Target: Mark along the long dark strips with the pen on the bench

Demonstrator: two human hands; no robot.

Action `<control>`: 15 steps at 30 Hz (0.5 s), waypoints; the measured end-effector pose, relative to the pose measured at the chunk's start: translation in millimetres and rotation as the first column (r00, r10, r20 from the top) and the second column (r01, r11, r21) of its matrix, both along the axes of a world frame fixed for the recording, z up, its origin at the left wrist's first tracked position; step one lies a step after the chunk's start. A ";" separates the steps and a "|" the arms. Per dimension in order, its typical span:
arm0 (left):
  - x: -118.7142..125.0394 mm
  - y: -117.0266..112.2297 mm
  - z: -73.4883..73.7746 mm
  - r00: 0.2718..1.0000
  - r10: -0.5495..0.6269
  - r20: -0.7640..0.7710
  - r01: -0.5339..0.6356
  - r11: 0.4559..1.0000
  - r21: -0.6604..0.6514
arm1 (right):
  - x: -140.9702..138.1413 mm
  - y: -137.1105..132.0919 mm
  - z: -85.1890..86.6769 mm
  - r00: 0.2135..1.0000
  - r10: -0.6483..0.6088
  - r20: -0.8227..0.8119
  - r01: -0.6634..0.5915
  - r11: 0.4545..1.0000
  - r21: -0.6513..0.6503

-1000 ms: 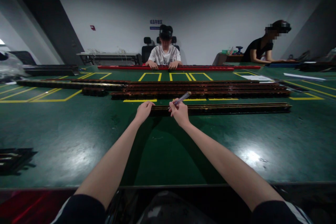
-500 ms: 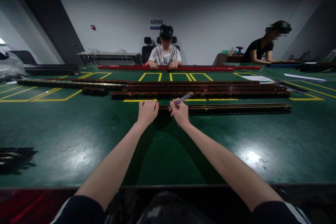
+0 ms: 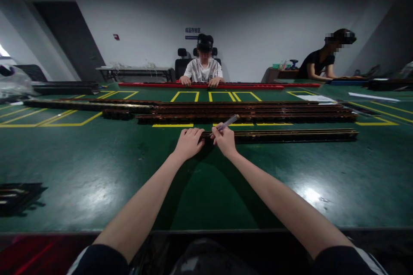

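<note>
A long dark strip (image 3: 290,136) with gold-coloured edges lies crosswise on the green table in front of me. My left hand (image 3: 190,142) is over its left end, fingers curled down onto it and covering that end. Close beside it, my right hand (image 3: 226,141) pinches a slim pen (image 3: 229,123) with a clear barrel. The pen's back end tilts up to the right; its tip points down at the strip near my left fingertips. Whether the tip touches the strip is too small to tell.
Behind the strip lies a bundle of similar dark strips (image 3: 251,111). More dark pieces (image 3: 21,197) sit at the left edge. Across the green table (image 3: 97,172), a person in a white shirt (image 3: 204,71) handles a red bar (image 3: 251,86). Another person (image 3: 318,62) works at right.
My left hand has slid right along the strip, closer to my right hand. The right hand and pen have shifted slightly right. The camera view has tipped up slightly.
</note>
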State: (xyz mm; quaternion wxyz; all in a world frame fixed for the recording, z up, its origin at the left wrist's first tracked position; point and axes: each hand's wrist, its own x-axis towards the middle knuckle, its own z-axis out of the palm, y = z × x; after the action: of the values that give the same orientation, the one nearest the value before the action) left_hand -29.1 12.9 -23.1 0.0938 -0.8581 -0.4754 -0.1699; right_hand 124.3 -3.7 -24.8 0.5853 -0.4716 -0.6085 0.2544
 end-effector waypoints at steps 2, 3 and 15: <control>-0.2 0.3 -0.9 1.000 -0.007 -0.003 0.007 1.000 0.014 | 1.7 1.1 -1.3 0.999 0.026 0.042 -0.026 1.000 0.015; -0.2 0.4 -1.1 1.000 -0.007 -0.004 0.007 1.000 0.015 | 2.6 1.7 -1.9 0.997 0.040 0.064 -0.041 0.999 0.020; 5.1 -0.1 2.9 0.999 0.039 -0.008 -0.039 0.999 -0.032 | 14.1 -1.7 -4.1 0.997 0.074 0.000 -0.074 0.997 0.029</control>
State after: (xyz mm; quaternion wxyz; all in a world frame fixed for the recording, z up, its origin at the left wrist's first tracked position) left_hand -24.0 12.8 -20.2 0.0851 -0.8506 -0.4945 -0.1573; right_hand 138.4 -5.4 -28.9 0.5827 -0.4398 -0.6289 0.2674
